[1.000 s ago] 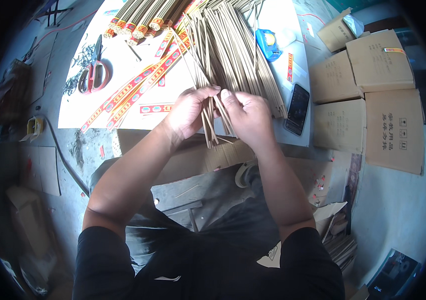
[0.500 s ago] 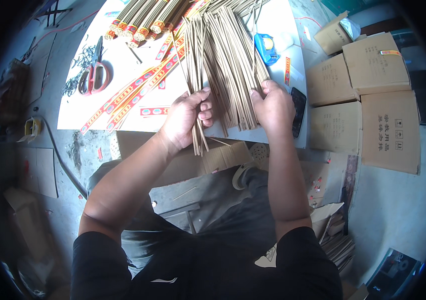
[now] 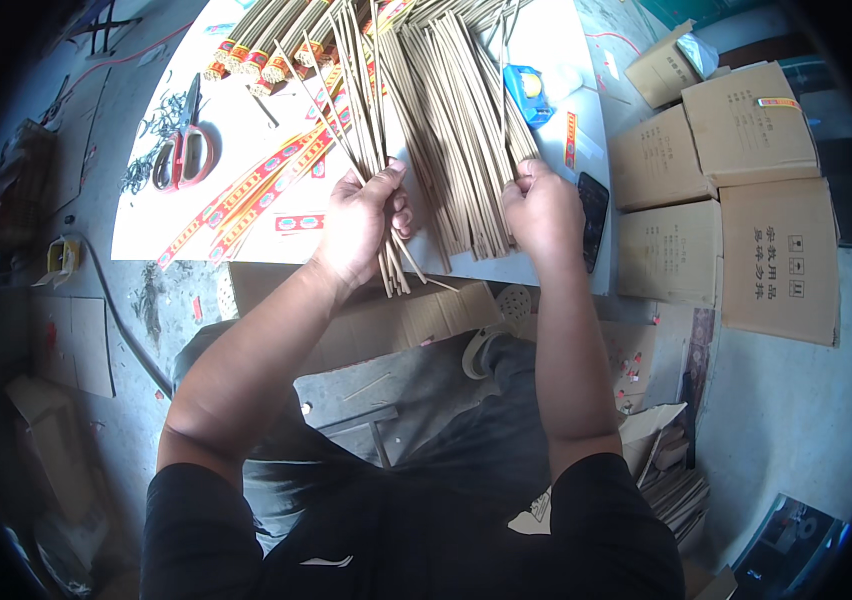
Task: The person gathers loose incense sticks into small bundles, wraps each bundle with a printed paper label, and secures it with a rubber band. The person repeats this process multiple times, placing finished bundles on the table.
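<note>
A small bunch of thin brown incense sticks point(image 3: 364, 125) is gripped in my left hand point(image 3: 358, 222), its fingers wrapped round the lower part. The tops fan apart, and the lower ends poke out below the fist past the table edge. Beside it lies a loose pile of the same sticks point(image 3: 456, 130), running away from me on the white table point(image 3: 151, 225). My right hand point(image 3: 548, 210) is closed at the pile's near right side, thumb against forefinger on incense sticks there; how many it grips is hidden.
Wrapped stick bundles point(image 3: 271, 45) lie at the back left, near red-handled scissors point(image 3: 186, 155). Red and yellow paper strips point(image 3: 266, 190) spread left of my hand. A blue tape measure point(image 3: 528, 95) and dark phone point(image 3: 594, 215) sit on the right. Cardboard boxes point(image 3: 666, 255) stand beyond.
The bunch in my left hand has shifted left, away from the pile, and its tops have spread apart. My right hand has barely moved, staying at the pile's right side.
</note>
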### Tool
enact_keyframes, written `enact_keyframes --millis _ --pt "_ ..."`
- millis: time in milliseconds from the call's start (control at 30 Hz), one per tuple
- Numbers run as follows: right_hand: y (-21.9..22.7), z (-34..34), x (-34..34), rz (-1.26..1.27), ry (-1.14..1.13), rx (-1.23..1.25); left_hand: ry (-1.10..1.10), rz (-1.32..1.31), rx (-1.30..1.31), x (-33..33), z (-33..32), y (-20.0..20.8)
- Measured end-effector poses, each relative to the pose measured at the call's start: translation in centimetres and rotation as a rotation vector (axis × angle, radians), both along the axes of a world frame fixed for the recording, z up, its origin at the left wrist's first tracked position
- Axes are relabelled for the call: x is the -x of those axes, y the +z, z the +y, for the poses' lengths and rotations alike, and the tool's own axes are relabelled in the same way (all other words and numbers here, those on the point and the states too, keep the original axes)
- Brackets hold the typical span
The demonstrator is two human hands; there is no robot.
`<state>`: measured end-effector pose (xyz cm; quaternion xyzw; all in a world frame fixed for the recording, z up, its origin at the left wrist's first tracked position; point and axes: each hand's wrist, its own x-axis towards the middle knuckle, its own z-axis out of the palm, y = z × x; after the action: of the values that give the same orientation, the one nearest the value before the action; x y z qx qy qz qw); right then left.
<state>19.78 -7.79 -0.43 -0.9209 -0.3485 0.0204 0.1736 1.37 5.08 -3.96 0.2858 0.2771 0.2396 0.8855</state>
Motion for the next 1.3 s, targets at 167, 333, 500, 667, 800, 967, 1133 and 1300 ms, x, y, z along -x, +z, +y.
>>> enact_keyframes --millis 167,333,500,667,800,967,1133,1300 --pt "-0.3 -0.2 -1.1 0.008 0.030 0.032 -0.019 0.015 0.005 -0.2 -0.2 0.3" --pt "-0.7 -0.3 -1.1 0.049 0.087 -0.015 -0.006 0.021 -0.020 -0.3 -0.2 0.2" --pt "-0.6 -0.2 -0.9 0.007 0.084 -0.052 -0.019 0.018 -0.024 -0.2 -0.2 0.2" --pt "-0.8 0.0 0.8 -0.053 0.035 -0.014 -0.017 -0.007 -0.009 -0.3 -0.2 0.2" --pt "-0.9 -0.2 -0.4 0.175 0.041 -0.071 -0.045 -0.008 0.001 -0.3 -0.1 0.0" --pt "-0.2 -0.5 -0.8 0.372 -0.003 -0.222 -0.094 -0.023 -0.007 -0.4 -0.1 -0.1" --pt "-1.0 -0.5 -0.9 0.359 0.047 -0.207 -0.168 -0.022 0.015 -0.4 -0.3 -0.1" --pt "-1.2 0.0 0.0 0.355 0.076 -0.224 -0.167 0.005 0.007 -0.5 -0.7 -0.3"
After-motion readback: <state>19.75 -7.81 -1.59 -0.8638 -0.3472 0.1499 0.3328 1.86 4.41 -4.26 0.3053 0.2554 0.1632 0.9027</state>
